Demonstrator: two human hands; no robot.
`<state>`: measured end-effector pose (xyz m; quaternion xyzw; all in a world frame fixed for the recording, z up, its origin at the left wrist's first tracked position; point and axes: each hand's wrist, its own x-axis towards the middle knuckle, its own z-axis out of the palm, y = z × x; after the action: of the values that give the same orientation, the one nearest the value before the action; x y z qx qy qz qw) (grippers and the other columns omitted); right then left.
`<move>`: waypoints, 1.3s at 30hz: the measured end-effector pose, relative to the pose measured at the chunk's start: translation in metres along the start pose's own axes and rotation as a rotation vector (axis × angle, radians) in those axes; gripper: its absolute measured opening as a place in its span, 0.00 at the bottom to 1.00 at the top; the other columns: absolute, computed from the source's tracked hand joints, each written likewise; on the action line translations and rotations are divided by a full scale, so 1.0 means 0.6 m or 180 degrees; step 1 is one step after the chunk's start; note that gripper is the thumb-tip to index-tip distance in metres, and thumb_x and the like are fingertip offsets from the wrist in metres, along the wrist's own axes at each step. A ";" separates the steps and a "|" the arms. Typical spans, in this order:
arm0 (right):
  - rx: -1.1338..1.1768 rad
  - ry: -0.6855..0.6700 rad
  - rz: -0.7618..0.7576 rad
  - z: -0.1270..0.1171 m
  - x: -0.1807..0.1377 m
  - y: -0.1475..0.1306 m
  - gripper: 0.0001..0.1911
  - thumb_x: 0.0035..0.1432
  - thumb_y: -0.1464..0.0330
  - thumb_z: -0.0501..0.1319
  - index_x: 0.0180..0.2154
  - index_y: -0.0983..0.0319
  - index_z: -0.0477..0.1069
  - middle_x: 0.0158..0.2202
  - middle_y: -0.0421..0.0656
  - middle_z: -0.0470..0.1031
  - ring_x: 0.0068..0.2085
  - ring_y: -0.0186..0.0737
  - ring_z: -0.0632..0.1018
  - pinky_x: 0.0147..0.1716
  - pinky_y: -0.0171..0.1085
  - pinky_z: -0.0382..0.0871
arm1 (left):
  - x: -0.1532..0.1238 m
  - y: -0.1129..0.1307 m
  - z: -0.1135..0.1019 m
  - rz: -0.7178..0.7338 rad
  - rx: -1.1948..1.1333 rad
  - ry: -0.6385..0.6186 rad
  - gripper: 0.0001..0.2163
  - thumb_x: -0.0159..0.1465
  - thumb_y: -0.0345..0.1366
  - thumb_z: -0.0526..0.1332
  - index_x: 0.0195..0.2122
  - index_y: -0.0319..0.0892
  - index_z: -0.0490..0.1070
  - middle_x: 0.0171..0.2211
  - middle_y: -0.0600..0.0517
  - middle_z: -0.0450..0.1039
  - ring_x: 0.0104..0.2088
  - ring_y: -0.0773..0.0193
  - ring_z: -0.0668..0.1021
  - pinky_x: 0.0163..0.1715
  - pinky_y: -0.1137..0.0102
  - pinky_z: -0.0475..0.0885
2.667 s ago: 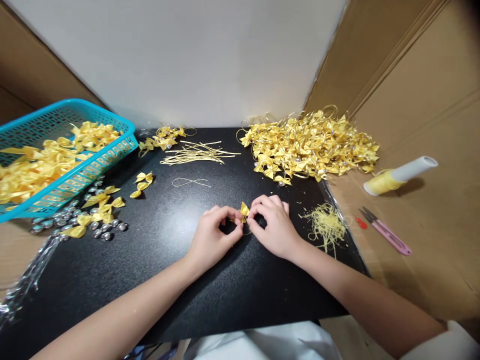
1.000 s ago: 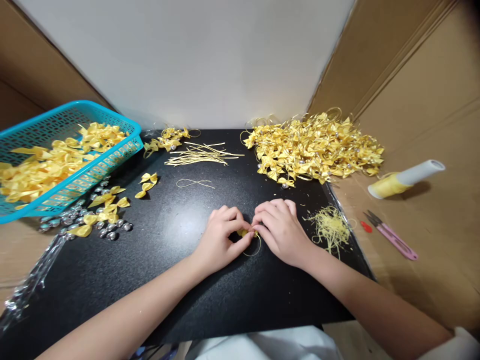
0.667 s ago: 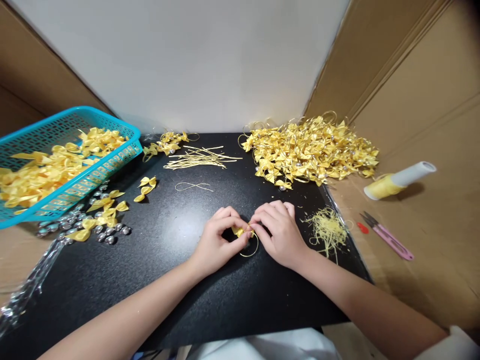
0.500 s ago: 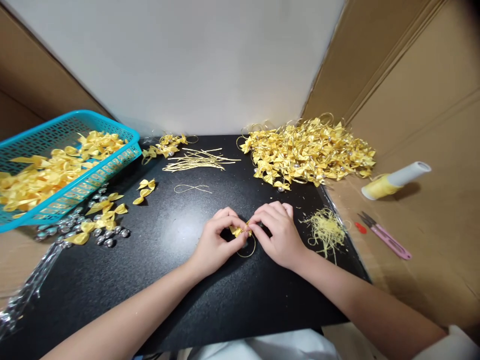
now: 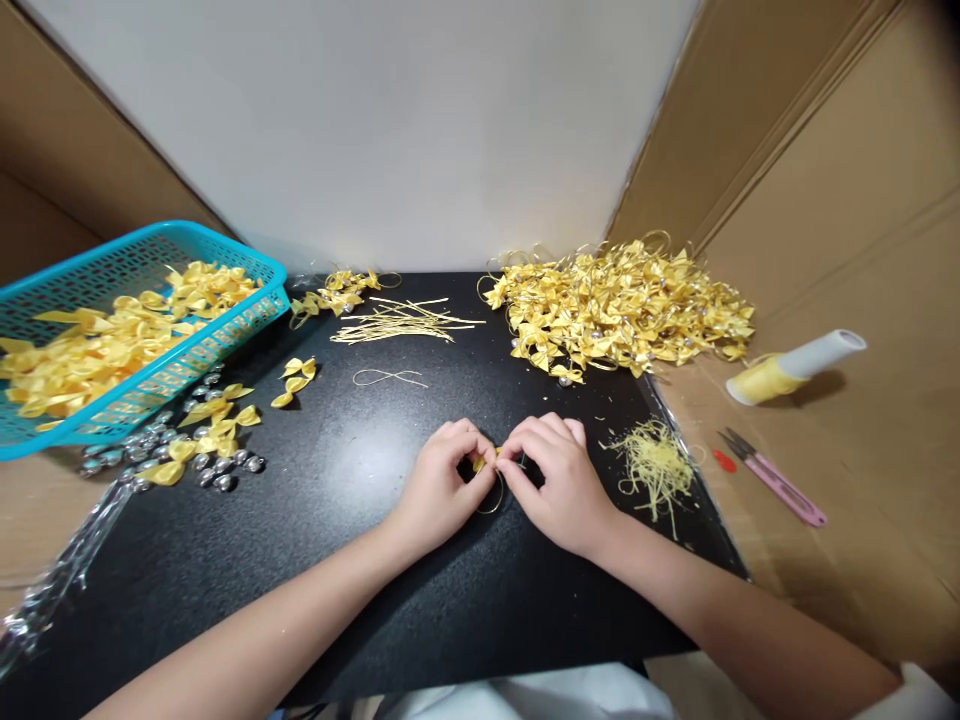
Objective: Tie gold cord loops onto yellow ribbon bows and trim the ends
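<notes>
My left hand (image 5: 442, 485) is closed in a pinch on a small yellow ribbon bow (image 5: 478, 464), which the fingers mostly cover. From that spot a thin gold cord loop (image 5: 491, 510) hangs down toward me. Thumb and forefinger of my right hand (image 5: 559, 485) pinch together right against the left fingertips. The gold cord seems to run into that pinch, but the exact spot is hidden. Beyond the hands, a single crossed cord (image 5: 390, 378) lies on the black tabletop (image 5: 360, 600).
At left, a blue basket (image 5: 161, 375) holds yellow bows, with silver bells (image 5: 225, 470) beside it. Cut cords (image 5: 405, 322) and a heap of finished bows (image 5: 622, 310) lie at the back. Thread scraps (image 5: 656, 465), pink-handled snips (image 5: 780, 485) and a cord spool (image 5: 795, 368) are at right.
Both hands stay together in nearly the same place, still pinching. The bow shows less between the fingers, and the cord loop looks narrower. The whole view has shifted slightly.
</notes>
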<state>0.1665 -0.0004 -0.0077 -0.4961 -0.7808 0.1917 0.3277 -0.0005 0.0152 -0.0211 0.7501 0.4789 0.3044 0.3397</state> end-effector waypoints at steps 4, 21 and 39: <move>-0.0012 -0.0032 0.0062 0.010 -0.011 -0.007 0.06 0.59 0.72 0.60 0.29 0.61 0.68 0.31 0.38 0.74 0.36 0.38 0.71 0.39 0.40 0.52 | -0.001 0.004 0.001 0.0016 0.0178 0.0085 0.06 0.60 0.29 0.60 0.25 0.41 0.69 0.26 0.54 0.68 0.30 0.63 0.68 0.34 0.68 0.62; -0.0044 0.0168 0.0093 0.012 -0.009 0.002 0.08 0.62 0.71 0.57 0.29 0.61 0.69 0.31 0.39 0.75 0.35 0.38 0.71 0.39 0.42 0.52 | 0.000 0.001 -0.008 0.0062 -0.0515 0.0003 0.08 0.62 0.32 0.59 0.25 0.41 0.72 0.24 0.54 0.66 0.29 0.65 0.69 0.34 0.69 0.63; 0.0723 0.0205 0.0539 0.006 0.003 0.013 0.07 0.59 0.73 0.61 0.28 0.59 0.72 0.28 0.38 0.74 0.33 0.38 0.73 0.36 0.39 0.61 | -0.008 0.005 -0.004 -0.0252 -0.1283 0.0358 0.06 0.61 0.38 0.65 0.37 0.49 0.83 0.24 0.53 0.66 0.27 0.67 0.69 0.27 0.70 0.64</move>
<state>0.1684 0.0046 -0.0145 -0.5258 -0.6985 0.2898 0.3893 -0.0026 0.0105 -0.0180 0.6294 0.4556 0.4218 0.4673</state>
